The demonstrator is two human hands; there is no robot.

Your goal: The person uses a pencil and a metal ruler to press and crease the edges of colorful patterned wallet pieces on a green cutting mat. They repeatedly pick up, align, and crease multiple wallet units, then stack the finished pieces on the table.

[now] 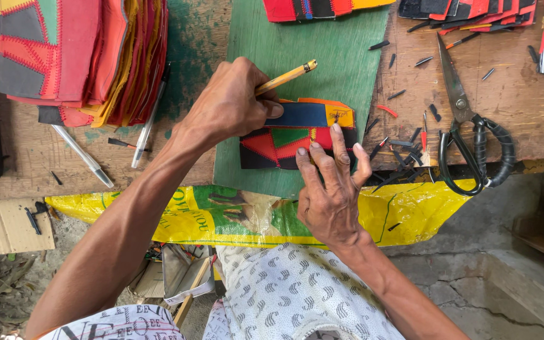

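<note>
A patchwork leather piece [291, 141] of red, green, blue, black and orange panels lies on a green board [322, 56] on the wooden workbench [524, 107]. My left hand [231, 104] holds a yellow pencil [288, 77], its thumb resting on the piece's blue strip [303, 115]. My right hand [332, 192] presses flat on the piece's lower right part, fingers spread over the red and black panels. The pencil's tip is hidden inside my left hand.
Black-handled scissors [467, 126] lie right of the board among several leather scraps [404, 148]. A stack of stitched red and yellow pieces [83, 56] sits at the upper left, with two pens [86, 157] beside it. More coloured strips [467, 12] line the far edge. A yellow sack [221, 217] hangs off the bench front.
</note>
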